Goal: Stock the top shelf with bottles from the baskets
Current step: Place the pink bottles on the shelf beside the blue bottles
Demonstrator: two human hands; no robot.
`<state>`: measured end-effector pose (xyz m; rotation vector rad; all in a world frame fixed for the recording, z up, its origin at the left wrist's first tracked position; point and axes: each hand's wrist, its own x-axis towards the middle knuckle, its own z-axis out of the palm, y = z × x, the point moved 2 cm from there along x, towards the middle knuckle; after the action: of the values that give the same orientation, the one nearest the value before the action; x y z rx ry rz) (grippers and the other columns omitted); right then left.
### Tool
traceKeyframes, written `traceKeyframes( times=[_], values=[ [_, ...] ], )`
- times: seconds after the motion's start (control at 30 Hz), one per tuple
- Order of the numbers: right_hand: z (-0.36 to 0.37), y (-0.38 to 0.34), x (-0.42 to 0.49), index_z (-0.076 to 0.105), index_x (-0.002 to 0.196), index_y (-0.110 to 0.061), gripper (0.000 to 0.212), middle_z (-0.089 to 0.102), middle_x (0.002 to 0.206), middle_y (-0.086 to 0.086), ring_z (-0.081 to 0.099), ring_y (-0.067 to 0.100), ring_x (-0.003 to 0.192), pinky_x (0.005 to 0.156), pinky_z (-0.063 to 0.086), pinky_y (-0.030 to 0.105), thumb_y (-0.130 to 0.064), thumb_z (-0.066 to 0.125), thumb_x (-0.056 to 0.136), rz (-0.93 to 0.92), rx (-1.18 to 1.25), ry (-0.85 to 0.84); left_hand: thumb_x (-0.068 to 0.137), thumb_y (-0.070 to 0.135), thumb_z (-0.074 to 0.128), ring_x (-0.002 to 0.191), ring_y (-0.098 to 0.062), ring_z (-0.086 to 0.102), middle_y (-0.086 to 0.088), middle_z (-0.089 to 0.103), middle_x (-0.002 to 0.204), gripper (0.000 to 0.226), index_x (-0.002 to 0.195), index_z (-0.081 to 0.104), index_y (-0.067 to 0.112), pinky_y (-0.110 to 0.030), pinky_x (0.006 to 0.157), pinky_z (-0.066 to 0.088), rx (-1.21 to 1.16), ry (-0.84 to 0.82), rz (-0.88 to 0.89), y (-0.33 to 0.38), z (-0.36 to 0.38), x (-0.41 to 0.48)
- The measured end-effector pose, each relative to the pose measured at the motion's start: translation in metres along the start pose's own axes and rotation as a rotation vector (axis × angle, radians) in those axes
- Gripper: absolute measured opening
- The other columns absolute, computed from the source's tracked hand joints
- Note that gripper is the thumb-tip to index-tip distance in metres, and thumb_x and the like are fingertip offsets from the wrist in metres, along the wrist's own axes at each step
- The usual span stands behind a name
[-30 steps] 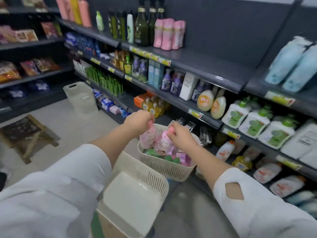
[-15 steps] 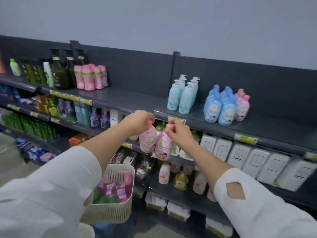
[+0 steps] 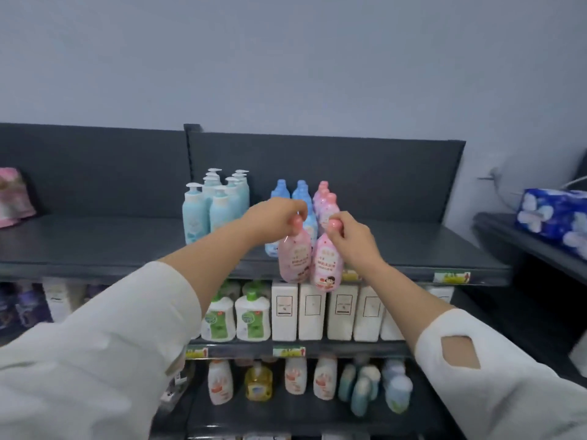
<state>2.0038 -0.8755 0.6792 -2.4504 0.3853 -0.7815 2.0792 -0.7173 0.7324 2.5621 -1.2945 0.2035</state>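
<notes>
My left hand (image 3: 275,220) grips the cap of a pink bottle (image 3: 294,261). Beside it my right hand (image 3: 351,236) grips the cap of a second pink bottle (image 3: 327,268). Both bottles hang upright in front of the dark top shelf (image 3: 413,249), their bases level with its front edge. Behind them on that shelf stand a row of pink bottles (image 3: 324,201), blue bottles (image 3: 281,190) and pale blue pump bottles (image 3: 219,198). No basket is in view.
The top shelf is bare to the left (image 3: 95,239) and to the right of the bottles. White boxes (image 3: 313,309) and green-label bottles (image 3: 235,315) fill the shelf below. A blue tissue pack (image 3: 554,214) lies on the unit at right.
Both hands have lifted the two pink bottles from the basket up to the front of the top shelf. My view has swung up and to the right, so the basket is gone from sight.
</notes>
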Motion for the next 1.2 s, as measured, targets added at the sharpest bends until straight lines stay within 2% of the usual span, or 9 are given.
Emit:
traceKeyframes(
  times=[0.07, 0.23, 0.33, 0.63, 0.73, 0.8, 0.93, 1.07, 1.2],
  values=[
    [-0.011, 0.015, 0.017, 0.053, 0.108, -0.018, 0.022, 0.065, 0.096, 0.008, 0.060, 0.031, 0.088, 0.079, 0.051, 0.045, -0.030, 0.039, 0.096, 0.042, 0.003, 0.047, 0.088, 0.017, 0.048, 0.110, -0.039, 0.051, -0.012, 0.056, 0.120, 0.023, 0.108, 0.055, 0.025, -0.045, 0.086, 0.048, 0.014, 0.013, 0.044, 0.005, 0.001, 0.032],
    [-0.030, 0.046, 0.054, 0.053, 0.110, -0.021, 0.021, 0.062, 0.096, -0.001, 0.059, 0.024, 0.090, 0.080, 0.051, 0.039, -0.030, 0.041, 0.097, 0.106, -0.015, 0.108, 0.088, 0.015, 0.047, 0.094, -0.023, 0.057, 0.001, 0.063, 0.100, 0.023, 0.107, 0.057, 0.022, -0.032, 0.074, 0.039, 0.055, 0.063, 0.169, 0.019, -0.002, 0.105],
    [-0.035, 0.063, 0.072, 0.053, 0.111, -0.020, 0.020, 0.062, 0.098, 0.000, 0.059, 0.024, 0.091, 0.081, 0.051, 0.040, -0.029, 0.042, 0.096, 0.127, -0.008, 0.122, 0.088, 0.015, 0.045, 0.088, -0.022, 0.054, 0.001, 0.063, 0.099, 0.021, 0.104, 0.057, 0.022, -0.030, 0.074, 0.032, 0.117, 0.081, 0.206, 0.027, 0.004, 0.138],
    [-0.023, 0.100, 0.114, 0.059, 0.112, -0.017, 0.021, 0.056, 0.107, 0.000, 0.056, 0.018, 0.096, 0.087, 0.049, 0.036, -0.022, 0.053, 0.092, 0.005, -0.048, 0.017, 0.088, 0.011, 0.043, 0.099, -0.030, 0.056, -0.012, 0.051, 0.116, 0.023, 0.101, 0.057, 0.021, -0.033, 0.068, 0.038, 0.159, -0.085, 0.090, 0.019, 0.048, 0.205],
    [-0.015, 0.110, 0.125, 0.060, 0.111, -0.018, 0.022, 0.055, 0.102, -0.002, 0.055, 0.017, 0.093, 0.086, 0.047, 0.035, -0.023, 0.054, 0.091, -0.043, -0.059, -0.037, 0.085, 0.013, 0.047, 0.101, -0.032, 0.055, -0.010, 0.048, 0.120, 0.023, 0.099, 0.057, 0.029, -0.040, 0.078, 0.045, 0.147, -0.135, 0.029, 0.008, 0.058, 0.216],
    [-0.010, 0.115, 0.132, 0.061, 0.110, -0.019, 0.021, 0.054, 0.099, -0.002, 0.055, 0.017, 0.090, 0.085, 0.047, 0.034, -0.022, 0.054, 0.090, -0.065, -0.051, -0.058, 0.086, 0.015, 0.048, 0.102, -0.031, 0.054, -0.004, 0.044, 0.108, 0.023, 0.103, 0.057, 0.028, -0.042, 0.085, 0.045, 0.144, -0.166, 0.003, 0.004, 0.063, 0.219],
    [0.000, 0.117, 0.142, 0.061, 0.110, -0.018, 0.021, 0.057, 0.098, 0.000, 0.055, 0.017, 0.089, 0.081, 0.047, 0.031, -0.021, 0.055, 0.090, -0.089, -0.018, -0.107, 0.090, 0.011, 0.049, 0.100, -0.028, 0.056, -0.001, 0.041, 0.104, 0.026, 0.112, 0.060, 0.018, -0.039, 0.089, 0.046, 0.118, -0.166, 0.012, 0.002, 0.066, 0.224],
    [0.007, 0.115, 0.147, 0.062, 0.110, -0.019, 0.021, 0.059, 0.100, 0.002, 0.056, 0.016, 0.090, 0.081, 0.048, 0.030, -0.021, 0.056, 0.090, -0.125, 0.035, -0.139, 0.087, 0.013, 0.054, 0.100, -0.024, 0.055, 0.003, 0.050, 0.096, 0.026, 0.109, 0.062, 0.022, -0.043, 0.091, 0.047, 0.098, -0.182, 0.022, -0.001, 0.065, 0.231],
    [0.011, 0.117, 0.150, 0.063, 0.110, -0.019, 0.021, 0.061, 0.103, 0.001, 0.058, 0.014, 0.093, 0.084, 0.050, 0.030, -0.025, 0.058, 0.091, -0.124, 0.089, -0.146, 0.087, 0.013, 0.057, 0.091, -0.017, 0.050, 0.004, 0.055, 0.094, 0.029, 0.113, 0.062, 0.023, -0.040, 0.093, 0.046, 0.062, -0.172, 0.029, -0.007, 0.064, 0.232]
  ],
)
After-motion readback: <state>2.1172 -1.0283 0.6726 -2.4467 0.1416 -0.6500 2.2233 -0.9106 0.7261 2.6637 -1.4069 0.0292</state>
